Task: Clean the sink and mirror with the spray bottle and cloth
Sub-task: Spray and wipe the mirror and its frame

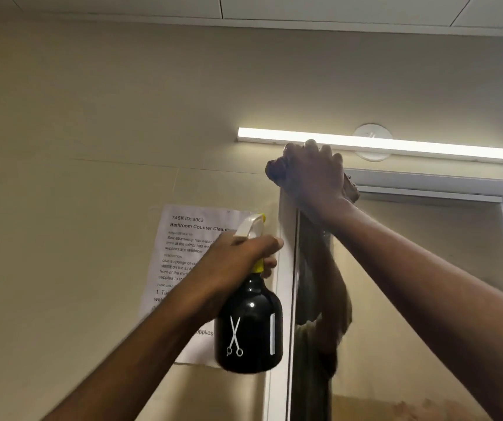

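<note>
My left hand (238,256) grips the neck and trigger of a black spray bottle (248,329) with a white-and-yellow nozzle and a scissors mark, held upright just left of the mirror's edge. My right hand (311,171) is raised to the mirror's top left corner and clutches a brown cloth (352,189), pressing it against the frame. The mirror (426,284) fills the right side and reflects my arm and a doorway. The sink is out of view.
A printed task sheet (189,253) is taped to the beige wall left of the mirror, partly behind the bottle. A lit strip light (411,145) runs above the mirror. The white mirror frame (277,299) runs down beside the bottle.
</note>
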`<action>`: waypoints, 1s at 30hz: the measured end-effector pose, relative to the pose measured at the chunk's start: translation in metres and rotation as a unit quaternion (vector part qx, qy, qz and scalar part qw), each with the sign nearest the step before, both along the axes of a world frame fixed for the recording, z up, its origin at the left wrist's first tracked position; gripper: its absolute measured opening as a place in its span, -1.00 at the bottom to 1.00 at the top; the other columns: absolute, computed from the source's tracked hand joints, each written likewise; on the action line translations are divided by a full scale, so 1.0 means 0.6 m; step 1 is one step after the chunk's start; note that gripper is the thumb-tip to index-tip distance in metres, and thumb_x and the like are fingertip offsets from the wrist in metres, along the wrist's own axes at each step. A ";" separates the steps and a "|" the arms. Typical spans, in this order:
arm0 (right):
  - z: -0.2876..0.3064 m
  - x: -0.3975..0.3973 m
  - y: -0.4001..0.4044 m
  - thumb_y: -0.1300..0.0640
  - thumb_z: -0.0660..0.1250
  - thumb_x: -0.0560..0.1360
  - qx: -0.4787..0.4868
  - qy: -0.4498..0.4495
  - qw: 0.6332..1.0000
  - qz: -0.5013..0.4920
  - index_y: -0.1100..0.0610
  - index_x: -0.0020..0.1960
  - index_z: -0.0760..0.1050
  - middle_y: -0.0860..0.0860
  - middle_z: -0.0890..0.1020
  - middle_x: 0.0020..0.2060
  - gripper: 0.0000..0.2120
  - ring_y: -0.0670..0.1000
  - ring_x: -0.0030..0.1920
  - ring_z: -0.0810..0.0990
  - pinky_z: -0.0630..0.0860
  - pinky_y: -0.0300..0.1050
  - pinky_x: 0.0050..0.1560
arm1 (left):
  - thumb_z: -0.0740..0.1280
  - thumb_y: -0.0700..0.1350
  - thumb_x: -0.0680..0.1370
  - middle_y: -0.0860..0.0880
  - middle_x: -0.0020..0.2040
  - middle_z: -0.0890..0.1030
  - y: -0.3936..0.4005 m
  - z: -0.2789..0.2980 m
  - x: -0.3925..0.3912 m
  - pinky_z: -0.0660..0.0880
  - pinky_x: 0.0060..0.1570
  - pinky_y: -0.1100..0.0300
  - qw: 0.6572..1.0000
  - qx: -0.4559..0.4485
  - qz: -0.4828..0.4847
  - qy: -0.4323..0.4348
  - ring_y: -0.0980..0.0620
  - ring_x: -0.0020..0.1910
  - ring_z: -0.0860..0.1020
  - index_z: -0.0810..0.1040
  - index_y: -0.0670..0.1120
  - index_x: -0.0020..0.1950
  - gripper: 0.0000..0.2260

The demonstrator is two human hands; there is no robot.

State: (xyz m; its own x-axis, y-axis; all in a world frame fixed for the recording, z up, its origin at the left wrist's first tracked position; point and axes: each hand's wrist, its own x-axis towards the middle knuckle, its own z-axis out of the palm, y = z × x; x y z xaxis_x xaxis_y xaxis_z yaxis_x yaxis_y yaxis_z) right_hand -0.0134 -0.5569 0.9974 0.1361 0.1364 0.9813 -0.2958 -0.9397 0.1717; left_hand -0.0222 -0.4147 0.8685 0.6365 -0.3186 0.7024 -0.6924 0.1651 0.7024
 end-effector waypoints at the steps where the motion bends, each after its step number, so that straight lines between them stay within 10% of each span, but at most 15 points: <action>1: 0.000 -0.004 -0.006 0.05 0.25 0.54 0.008 0.002 1.000 0.009 0.11 0.23 0.44 0.13 0.51 0.10 -0.71 0.20 0.13 0.48 0.39 0.07 0.09 | 0.38 -0.05 0.49 -0.15 -0.15 0.66 -0.005 0.013 -0.002 0.53 -0.12 0.14 1.000 0.007 -0.009 0.001 0.02 -0.20 0.62 0.58 -0.13 -0.08 -0.85; 17: -0.006 -0.093 -0.181 -0.05 0.38 0.47 0.128 -0.082 0.988 0.008 0.15 0.10 0.47 0.21 0.55 0.03 -0.67 0.29 0.05 0.52 0.48 0.23 0.06 | 0.35 -0.11 0.51 -0.16 -0.04 0.57 -0.086 0.135 0.006 0.55 0.06 0.00 0.996 0.042 -0.074 0.034 -0.11 -0.07 0.57 0.50 -0.14 -0.04 -0.88; 30: 0.003 -0.095 -0.177 -0.04 0.40 0.45 0.145 -0.079 0.986 -0.023 0.16 0.11 0.48 0.19 0.56 -0.02 -0.65 0.27 0.02 0.55 0.50 0.18 0.05 | 0.37 -0.09 0.50 -0.19 -0.01 0.61 -0.071 0.134 0.011 0.60 -0.20 0.23 0.996 0.044 -0.081 0.015 -0.01 -0.17 0.62 0.51 -0.25 0.18 -0.67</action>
State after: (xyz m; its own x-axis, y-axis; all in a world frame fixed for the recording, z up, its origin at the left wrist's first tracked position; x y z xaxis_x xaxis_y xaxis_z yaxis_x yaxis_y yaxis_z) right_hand -0.0705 -0.6633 0.9990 -0.0219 -0.1558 0.9875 -0.3402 -0.9277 -0.1539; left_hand -0.0157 -0.4571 0.9491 0.5919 -0.4777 0.6492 -0.6403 0.2106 0.7387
